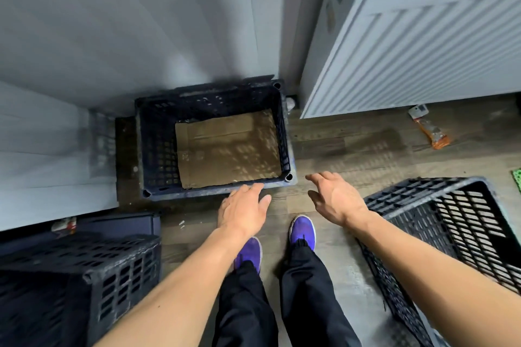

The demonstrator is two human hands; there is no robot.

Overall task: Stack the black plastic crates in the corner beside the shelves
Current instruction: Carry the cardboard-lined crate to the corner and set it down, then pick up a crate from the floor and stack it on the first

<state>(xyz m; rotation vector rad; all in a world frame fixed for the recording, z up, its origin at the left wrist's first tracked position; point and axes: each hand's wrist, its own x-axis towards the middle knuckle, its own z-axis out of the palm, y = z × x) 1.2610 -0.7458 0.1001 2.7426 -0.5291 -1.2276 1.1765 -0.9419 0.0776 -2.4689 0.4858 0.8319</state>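
Note:
A black plastic crate (158, 149) stands upright on the floor in the corner, with a flat sheet of cardboard (228, 149) lying inside it. My left hand (244, 207) hovers at its near rim, fingers straight, holding nothing. My right hand (335, 197) is spread open just right of that crate, also holding nothing. A second black crate (439, 220) lies tipped on its side at the right. A third black crate (93, 265) sits at the lower left, bottom side up.
Grey wall panels (112, 22) close the corner at the back and left. A white radiator (423, 51) stands at the right. An orange wrapper (431, 132) lies on the wood floor. My purple shoes (303, 229) stand between the crates.

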